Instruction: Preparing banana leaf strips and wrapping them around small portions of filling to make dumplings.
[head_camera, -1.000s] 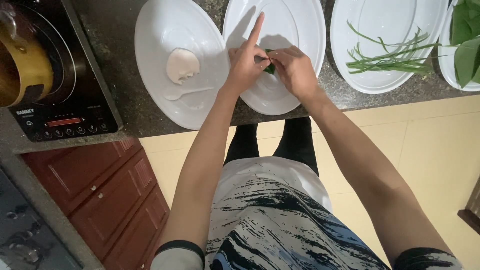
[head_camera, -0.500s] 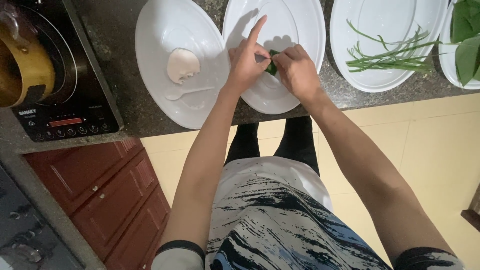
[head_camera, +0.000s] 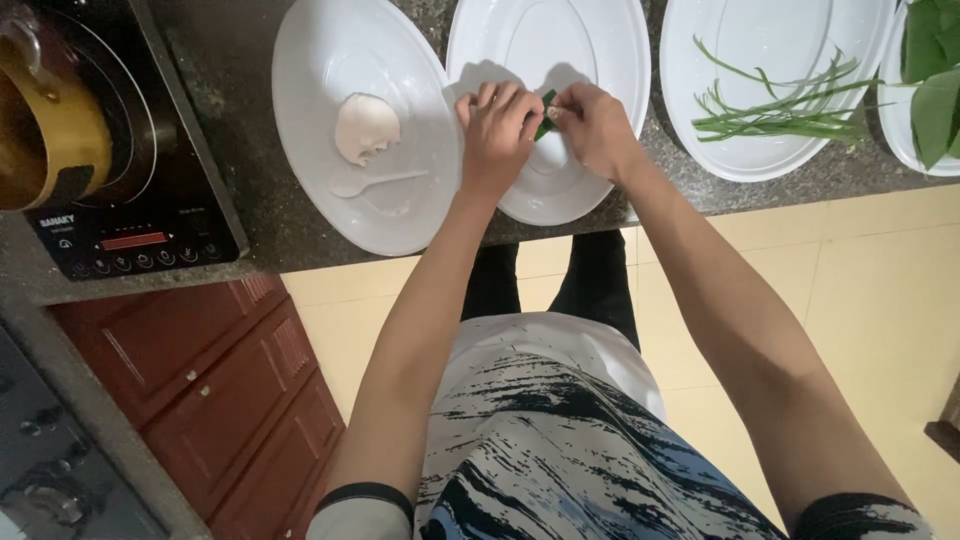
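Observation:
Both of my hands meet over the middle white oval plate (head_camera: 600, 50) on the dark stone counter. My left hand (head_camera: 497, 130) and my right hand (head_camera: 597, 128) pinch a small folded green leaf piece (head_camera: 546, 114) between their fingertips, fingers curled around it. The leaf piece is mostly hidden by my fingers. To the left, a second white oval plate (head_camera: 320, 60) carries a lump of pale paste (head_camera: 365, 125) and a white spoon (head_camera: 375, 182).
A right-hand white plate (head_camera: 760, 40) holds long thin green stalks (head_camera: 780, 100); green leaves (head_camera: 935, 80) lie on another plate at the far right. An induction hob (head_camera: 150, 180) with a yellow pot (head_camera: 45, 120) sits at left. Red-brown cabinet doors (head_camera: 200, 390) are below the counter.
My left index finger, pointing up before, has curled down onto the leaf piece. Both hands stay together over the middle plate.

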